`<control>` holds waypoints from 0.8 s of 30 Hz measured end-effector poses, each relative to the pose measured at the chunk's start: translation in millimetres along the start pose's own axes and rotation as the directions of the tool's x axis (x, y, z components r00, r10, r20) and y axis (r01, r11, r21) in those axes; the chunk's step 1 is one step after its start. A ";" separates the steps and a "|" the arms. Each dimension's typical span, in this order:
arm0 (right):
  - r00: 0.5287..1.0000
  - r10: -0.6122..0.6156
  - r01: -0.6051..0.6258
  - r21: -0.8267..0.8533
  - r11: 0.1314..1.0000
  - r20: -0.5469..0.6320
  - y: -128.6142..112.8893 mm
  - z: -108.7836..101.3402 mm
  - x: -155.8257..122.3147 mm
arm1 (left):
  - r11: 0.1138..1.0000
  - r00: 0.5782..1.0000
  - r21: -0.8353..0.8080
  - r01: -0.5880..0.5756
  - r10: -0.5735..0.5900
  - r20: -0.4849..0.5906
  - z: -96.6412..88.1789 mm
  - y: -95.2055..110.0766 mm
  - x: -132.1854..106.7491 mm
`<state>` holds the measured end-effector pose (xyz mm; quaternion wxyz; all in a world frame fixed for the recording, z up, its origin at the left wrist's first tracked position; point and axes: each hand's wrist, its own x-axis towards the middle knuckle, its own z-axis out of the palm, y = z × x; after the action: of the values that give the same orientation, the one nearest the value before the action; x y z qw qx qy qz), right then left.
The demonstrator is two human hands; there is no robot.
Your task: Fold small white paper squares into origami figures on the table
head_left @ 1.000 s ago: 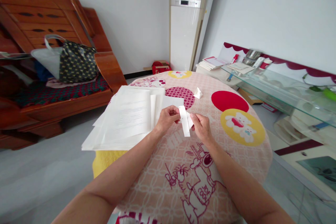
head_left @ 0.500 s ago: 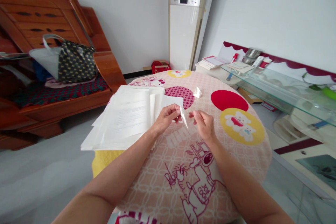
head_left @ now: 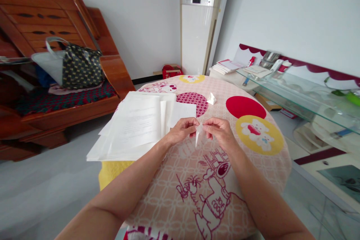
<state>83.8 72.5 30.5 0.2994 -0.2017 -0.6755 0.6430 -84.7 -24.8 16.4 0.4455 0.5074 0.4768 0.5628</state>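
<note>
A paper slip [head_left: 197, 138] is pinched near its top by the closed fingertips of the left hand [head_left: 182, 130] and the right hand [head_left: 221, 131], its point directed down below them. Sheets [head_left: 142, 125] are piled left of the fingers.

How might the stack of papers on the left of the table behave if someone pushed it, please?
The stack of papers would probably fan apart rather than slide as one block, since its sheets look loose and lie unevenly. Single sheets would likely flop, looking thin. Pushed farther left, some might fall, as the near left corner appears to overhang the tablecloth.
</note>
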 end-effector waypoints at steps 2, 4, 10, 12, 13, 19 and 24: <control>0.999 0.027 -0.028 0.010 1.000 0.038 -1.0 0.6 -1.0 | 1.000 1.000 0.002 0.011 -0.011 0.008 0.2 -0.2 -0.4; 0.995 0.060 -0.063 0.034 0.997 0.076 -1.1 0.8 -1.4 | 1.000 1.000 -0.003 0.022 -0.022 0.006 0.2 0.5 -1.0; 0.992 0.086 -0.099 0.159 0.982 0.091 1.6 -2.5 0.8 | 0.998 1.000 -0.065 0.006 -0.005 0.017 2.3 4.1 -1.8; 0.994 0.082 -0.094 0.168 0.981 0.078 1.9 -2.9 1.3 | 0.998 0.999 -0.064 -0.026 0.028 0.024 5.3 3.4 -1.2; 0.994 0.080 -0.092 0.170 0.981 0.074 2.0 -2.8 1.4 | 0.997 0.999 -0.061 -0.044 0.045 0.018 6.9 2.8 -0.9; 0.994 0.084 -0.095 0.189 0.977 0.064 3.6 -2.4 1.4 | 0.997 0.998 -0.047 -0.061 0.061 -0.008 10.8 0.2 -0.8; 0.996 0.081 -0.088 0.178 0.980 0.047 5.1 -2.4 1.9 | 0.991 0.988 0.074 -0.110 0.117 -0.098 12.2 2.3 -4.3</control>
<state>83.5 76.0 25.7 0.2755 -0.1897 -0.6112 0.7173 -72.2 -28.3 18.4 0.3703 0.5192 0.4881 0.5959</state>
